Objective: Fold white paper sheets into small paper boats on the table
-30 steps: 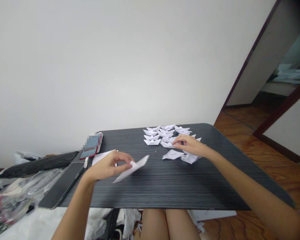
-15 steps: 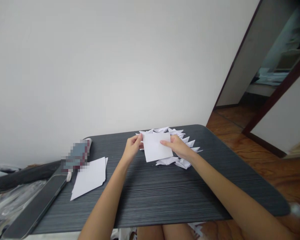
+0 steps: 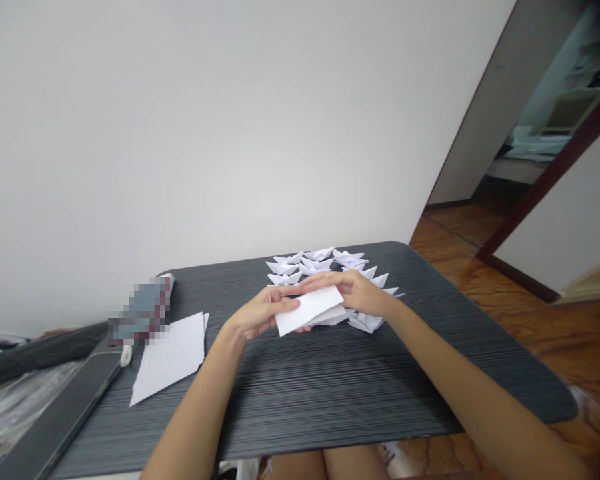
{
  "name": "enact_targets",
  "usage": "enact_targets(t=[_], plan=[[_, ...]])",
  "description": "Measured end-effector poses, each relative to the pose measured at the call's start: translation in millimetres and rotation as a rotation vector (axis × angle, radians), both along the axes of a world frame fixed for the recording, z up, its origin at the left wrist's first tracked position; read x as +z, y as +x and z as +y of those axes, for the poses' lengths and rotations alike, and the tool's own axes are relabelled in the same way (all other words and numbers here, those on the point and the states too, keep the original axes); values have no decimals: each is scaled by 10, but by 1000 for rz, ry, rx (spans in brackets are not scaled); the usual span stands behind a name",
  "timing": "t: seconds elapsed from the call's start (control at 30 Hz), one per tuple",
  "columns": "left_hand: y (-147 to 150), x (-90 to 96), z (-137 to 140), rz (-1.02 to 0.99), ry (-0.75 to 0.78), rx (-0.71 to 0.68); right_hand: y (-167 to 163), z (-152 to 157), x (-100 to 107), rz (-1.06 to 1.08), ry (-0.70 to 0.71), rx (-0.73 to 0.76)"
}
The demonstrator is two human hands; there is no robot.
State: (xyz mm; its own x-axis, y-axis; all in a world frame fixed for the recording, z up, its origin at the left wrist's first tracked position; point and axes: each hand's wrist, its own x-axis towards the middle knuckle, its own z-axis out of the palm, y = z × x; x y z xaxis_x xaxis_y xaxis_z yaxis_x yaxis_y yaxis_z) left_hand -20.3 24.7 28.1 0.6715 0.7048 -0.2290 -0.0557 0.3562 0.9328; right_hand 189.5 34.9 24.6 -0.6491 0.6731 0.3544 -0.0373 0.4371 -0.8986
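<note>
A white sheet of paper (image 3: 310,308), folded over into a narrow strip, is held above the table between my two hands. My left hand (image 3: 267,310) grips its left end, thumb on top and fingers beneath. Along the upper, folded edge lie the fingers of my right hand (image 3: 353,290), closed on the paper; its thumb is hidden. Behind and under the hands stand several white folded paper boats (image 3: 283,269) in rows, partly covered by the hands. Another paper boat (image 3: 366,323) sits just right of the held sheet.
A stack of white paper sheets (image 3: 173,357) lies on the left of the dark table (image 3: 330,400). Beyond it is a blurred-out object (image 3: 143,310) at the table's left edge. A white wall (image 3: 230,133) rises behind; a doorway and wooden floor (image 3: 445,260) are at right.
The flat sheet has been folded over and tilted. My left hand has turned under its left end, and my right hand has moved onto the upper edge.
</note>
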Motion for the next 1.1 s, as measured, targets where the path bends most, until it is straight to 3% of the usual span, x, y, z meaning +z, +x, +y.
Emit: enact_targets(t=[0.1, 0.17, 0.3, 0.4, 0.5, 0.6, 0.7, 0.83, 0.93, 1.1], plan=[[-5, -25, 15, -133, -56, 47, 123, 10, 30, 187, -111, -4], [20, -49, 14, -206, -77, 67, 164, -9, 57, 257, -98, -23], [131, -110, -28, -284, -103, 54, 96, -71, 76, 160, 8, -29], [212, -127, -81, -229, -68, -29, 8, -73, 36, 152, -14, -136], [255, -95, -125, -39, 159, 22, -28, -47, -27, 185, -105, -270], [267, -48, -155, 139, 540, 375, -38, -47, -65, 145, -108, -296], [279, -33, -195, 262, 791, 601, -64, -87, -64, -9, 22, -332], [316, -79, -248, 362, 905, 677, -126, -155, -29, -122, 249, -438], [358, -125, -268, 367, 895, 727, -179, -195, -13, -65, 396, -511], [431, -152, -294, 205, 703, 733, -243, -220, -48, -1, 499, -632]])
